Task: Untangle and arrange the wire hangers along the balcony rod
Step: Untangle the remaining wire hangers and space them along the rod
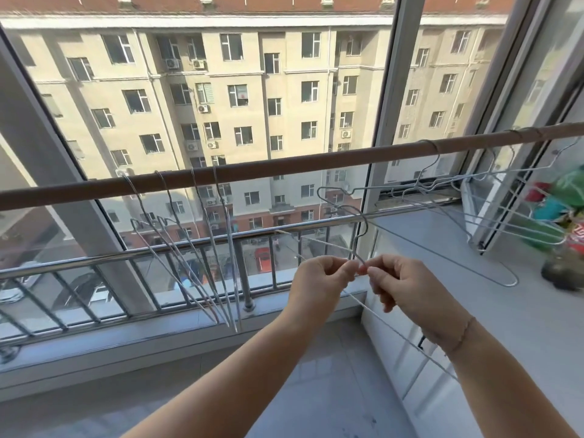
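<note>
A brown balcony rod runs across the view, rising to the right. Several wire hangers hang spaced apart on its left part. A tangled bunch of wire hangers hangs from the rod's right part, spreading toward the sill. Below the rod's middle, my left hand and my right hand pinch one loose wire hanger at its neck, fingertips almost touching. Its hook curls upward above my fingers, and one wire arm runs down to the right past my right wrist.
A steel railing stands just behind the hanging hangers, in front of the window glass. A white sill extends to the right, with colourful objects on its far end. An open window frame sits near the tangled bunch.
</note>
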The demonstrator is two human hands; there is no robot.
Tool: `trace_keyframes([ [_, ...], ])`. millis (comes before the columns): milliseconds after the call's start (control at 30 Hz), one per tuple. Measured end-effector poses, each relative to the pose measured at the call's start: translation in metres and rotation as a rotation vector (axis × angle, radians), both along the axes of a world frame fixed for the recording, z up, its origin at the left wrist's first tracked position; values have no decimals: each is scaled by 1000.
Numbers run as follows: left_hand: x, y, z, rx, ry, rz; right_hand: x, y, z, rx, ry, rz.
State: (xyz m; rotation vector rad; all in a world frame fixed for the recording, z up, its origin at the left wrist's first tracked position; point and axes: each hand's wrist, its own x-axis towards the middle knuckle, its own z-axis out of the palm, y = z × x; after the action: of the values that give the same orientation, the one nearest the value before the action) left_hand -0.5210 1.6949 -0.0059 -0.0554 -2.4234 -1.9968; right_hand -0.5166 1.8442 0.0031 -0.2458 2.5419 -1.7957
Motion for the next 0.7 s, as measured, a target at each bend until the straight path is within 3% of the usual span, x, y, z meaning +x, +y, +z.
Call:
trace_keyframes([
  [233, -3, -7, 39, 188, 142, 46, 2, -25, 35, -276, 79, 83],
  [433, -7, -40, 59, 208, 129, 148, -10, -66, 49, -338, 101, 135],
  [700, -4, -78, 54, 185, 15, 284, -25, -115, 36, -338, -18, 196],
])
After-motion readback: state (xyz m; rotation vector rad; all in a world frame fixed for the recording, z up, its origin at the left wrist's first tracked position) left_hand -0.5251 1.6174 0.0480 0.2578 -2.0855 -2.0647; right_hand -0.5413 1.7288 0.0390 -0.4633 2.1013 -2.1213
